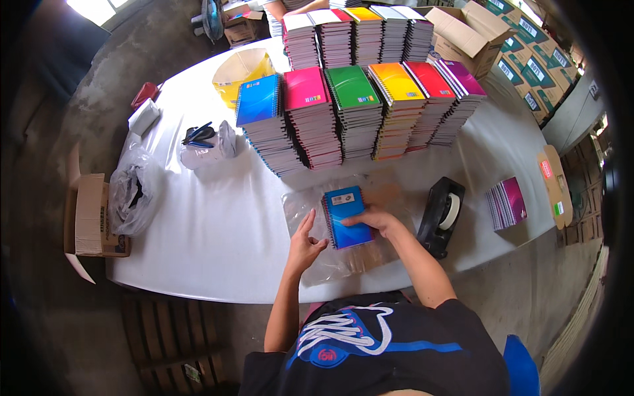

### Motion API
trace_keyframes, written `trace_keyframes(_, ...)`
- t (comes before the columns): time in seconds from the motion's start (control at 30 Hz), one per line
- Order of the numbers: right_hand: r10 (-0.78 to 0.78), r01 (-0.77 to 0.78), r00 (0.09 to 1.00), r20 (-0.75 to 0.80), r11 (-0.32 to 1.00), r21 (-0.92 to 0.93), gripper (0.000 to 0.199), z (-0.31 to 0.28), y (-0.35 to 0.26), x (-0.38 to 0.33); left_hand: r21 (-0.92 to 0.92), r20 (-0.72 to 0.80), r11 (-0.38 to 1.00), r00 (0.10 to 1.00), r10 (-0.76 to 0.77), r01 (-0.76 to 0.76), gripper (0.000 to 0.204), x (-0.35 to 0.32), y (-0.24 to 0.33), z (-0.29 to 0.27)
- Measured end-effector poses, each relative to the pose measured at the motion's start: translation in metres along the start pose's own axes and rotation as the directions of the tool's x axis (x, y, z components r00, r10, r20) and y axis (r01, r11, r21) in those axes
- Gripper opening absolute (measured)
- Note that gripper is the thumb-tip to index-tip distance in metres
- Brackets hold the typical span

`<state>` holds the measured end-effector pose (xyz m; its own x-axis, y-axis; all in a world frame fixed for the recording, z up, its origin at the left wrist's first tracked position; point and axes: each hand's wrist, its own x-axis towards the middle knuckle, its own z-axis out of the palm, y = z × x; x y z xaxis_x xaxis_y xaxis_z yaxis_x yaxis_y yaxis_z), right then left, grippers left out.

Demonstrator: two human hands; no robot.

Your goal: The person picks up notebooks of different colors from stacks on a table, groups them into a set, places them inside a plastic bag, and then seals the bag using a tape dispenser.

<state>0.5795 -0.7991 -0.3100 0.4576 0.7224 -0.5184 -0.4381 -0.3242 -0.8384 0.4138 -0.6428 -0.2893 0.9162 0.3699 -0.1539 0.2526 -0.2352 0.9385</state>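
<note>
A blue spiral notebook (355,236) with a white label lies over a clear plastic sheet or bag (317,269) at the near side of the table. My right hand (375,219) grips it from its right edge, the thumb across the cover. Whether more notebooks lie beneath it, I cannot tell. Just left of the spiral binding, my left hand (306,243) is raised with its fingers apart, holding nothing. Beyond both hands, tall stacks of spiral notebooks stand in a row, topped by blue (259,100), pink (305,87), green (354,88), yellow, red and purple covers.
To the right are a black tape dispenser (432,228) and a short purple notebook stack (507,203). At left lie pliers (199,135), a plastic bag (135,188) and an open carton (92,221). A yellow roll (231,74) and more notebook stacks (337,46) stand behind, near another person's arm.
</note>
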Motion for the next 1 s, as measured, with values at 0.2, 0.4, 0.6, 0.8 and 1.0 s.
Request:
trace_keyframes(0.2,0.025,-0.055,0.994,-0.102,0.953,-0.297,0.058,-0.011,0.013,0.018,-0.056,0.018,0.998,1.000,0.002,-0.001,0.091,0.004,0.017,0.013)
trace_keyframes(0.4,-0.274,0.106,0.936,-0.220,0.818,-0.566,0.085,-0.007,0.032,0.019,0.125,0.048,0.982,0.989,0.137,-0.142,0.098,0.022,0.006,0.055)
trace_keyframes(0.6,-0.381,0.192,0.886,-0.264,0.820,-0.539,0.094,0.007,0.040,0.017,0.081,0.146,0.983,0.978,0.151,-0.164,0.120,0.030,0.018,0.062)
trace_keyframes(0.8,-0.341,0.072,0.899,-0.274,0.733,-0.677,0.089,0.020,0.035,0.007,-0.226,0.138,0.974,0.990,0.012,0.020,0.094,0.022,0.015,0.043)
trace_keyframes(1.0,-0.399,0.145,0.888,-0.230,0.717,-0.682,0.082,0.050,0.052,0.013,0.439,-0.023,0.847,0.939,0.343,-0.299,0.063,0.003,0.000,0.018)
